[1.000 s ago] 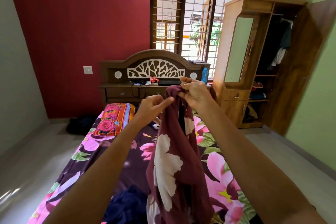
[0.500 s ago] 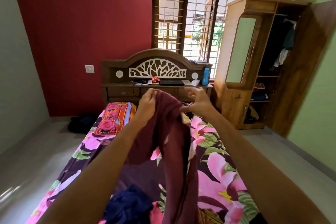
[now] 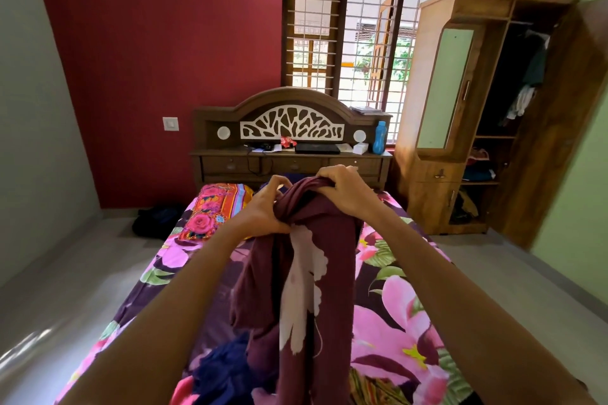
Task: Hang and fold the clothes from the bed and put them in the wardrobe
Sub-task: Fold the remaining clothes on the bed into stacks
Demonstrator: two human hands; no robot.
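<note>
Over the floral-sheeted bed (image 3: 411, 322), a person holds up a maroon garment (image 3: 332, 260) printed with a white flower, its length hanging limp to the mattress beside a navy heap (image 3: 223, 371). The left hand (image 3: 263, 210) pinches a bunched fold just under the top edge and the right hand (image 3: 345, 191) curls over that edge, so each grip is closed on cloth. The fabric looks light, soft and apt to slide (a shoulder seam would likely give the surest hold). Half a second earlier the hands stood apart with the cloth spread between them; now they nearly meet. The open wardrobe (image 3: 431, 194) stands well apart.
</note>
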